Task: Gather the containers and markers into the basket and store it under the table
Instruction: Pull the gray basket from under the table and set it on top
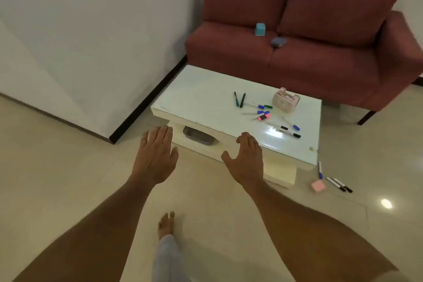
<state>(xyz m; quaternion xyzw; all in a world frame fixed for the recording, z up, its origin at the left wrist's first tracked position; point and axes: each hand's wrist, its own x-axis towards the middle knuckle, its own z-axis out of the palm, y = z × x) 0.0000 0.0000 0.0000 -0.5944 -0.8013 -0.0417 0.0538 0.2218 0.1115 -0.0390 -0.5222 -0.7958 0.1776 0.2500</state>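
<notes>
A grey basket sits on the shelf under the white coffee table. Several markers lie scattered on the tabletop beside a pink container. On the floor at the table's right end lie three markers and a pink container. A light blue container and a grey-blue one rest on the red sofa. My left hand and right hand reach forward with fingers spread, holding nothing, in front of the basket.
The sofa stands behind the table against the white wall. Tiled floor surrounds the table's near and left sides. My bare foot is on the floor below my hands.
</notes>
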